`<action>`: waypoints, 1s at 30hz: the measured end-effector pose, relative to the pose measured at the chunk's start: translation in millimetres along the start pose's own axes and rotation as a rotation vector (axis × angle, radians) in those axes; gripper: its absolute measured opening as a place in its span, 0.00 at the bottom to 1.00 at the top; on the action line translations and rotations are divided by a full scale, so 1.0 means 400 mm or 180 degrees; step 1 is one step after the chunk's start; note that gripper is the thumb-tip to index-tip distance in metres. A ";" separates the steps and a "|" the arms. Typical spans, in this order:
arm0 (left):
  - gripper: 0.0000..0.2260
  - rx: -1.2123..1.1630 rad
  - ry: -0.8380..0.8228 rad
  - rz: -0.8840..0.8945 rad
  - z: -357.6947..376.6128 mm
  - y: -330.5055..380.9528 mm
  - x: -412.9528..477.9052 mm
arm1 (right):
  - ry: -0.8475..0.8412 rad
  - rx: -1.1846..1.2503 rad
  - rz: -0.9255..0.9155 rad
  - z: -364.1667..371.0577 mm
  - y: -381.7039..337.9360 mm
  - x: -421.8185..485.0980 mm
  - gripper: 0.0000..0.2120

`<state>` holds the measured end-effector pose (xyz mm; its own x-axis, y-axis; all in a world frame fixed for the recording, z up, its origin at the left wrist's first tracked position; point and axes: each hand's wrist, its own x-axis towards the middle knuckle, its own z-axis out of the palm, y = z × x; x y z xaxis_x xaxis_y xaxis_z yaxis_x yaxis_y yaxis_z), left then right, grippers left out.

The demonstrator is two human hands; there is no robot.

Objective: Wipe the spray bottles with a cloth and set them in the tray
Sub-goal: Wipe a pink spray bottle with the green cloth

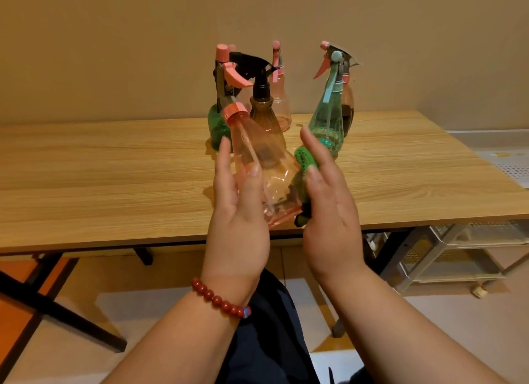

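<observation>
My left hand (pixel 237 211) grips a clear pink spray bottle (pixel 266 166) by its base, tilted with the pink trigger head pointing away from me. My right hand (pixel 326 200) holds a green cloth (pixel 306 157) against the bottle's right side. Behind them on the wooden table (pixel 114 168) stand several more spray bottles: a dark green one (pixel 217 126), an amber one with a black head (pixel 262 108), a pink one (pixel 280 103), a light green one (pixel 327 117) and a brown one (pixel 347 108).
A metal tiered rack on wheels (pixel 446 254) stands under the table's right end. A white perforated tray (pixel 506 166) shows at the right edge. Black table legs (pixel 57 303) cross the floor at the left. A plain wall rises behind the table.
</observation>
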<state>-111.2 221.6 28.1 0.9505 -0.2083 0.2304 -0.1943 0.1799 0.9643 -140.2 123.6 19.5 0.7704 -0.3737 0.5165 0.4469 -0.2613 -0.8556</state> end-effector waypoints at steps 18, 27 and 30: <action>0.23 0.3004 -0.0913 0.2545 -0.097 0.025 0.114 | -0.0516 0.0360 0.0674 -0.057 0.025 0.032 0.25; 0.27 0.2748 -0.0711 0.2403 -0.080 -0.010 0.160 | 0.0287 0.0398 0.1267 -0.006 0.029 0.051 0.24; 0.23 0.2917 -0.0391 0.2202 -0.094 -0.011 0.167 | 0.0819 0.0368 0.1010 -0.014 0.025 0.053 0.20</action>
<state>-37.8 242.9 34.2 0.5519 -0.4388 0.7091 -0.8153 -0.4627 0.3482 -122.0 107.9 22.3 0.7460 -0.6332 0.2060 0.2651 -0.0013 -0.9642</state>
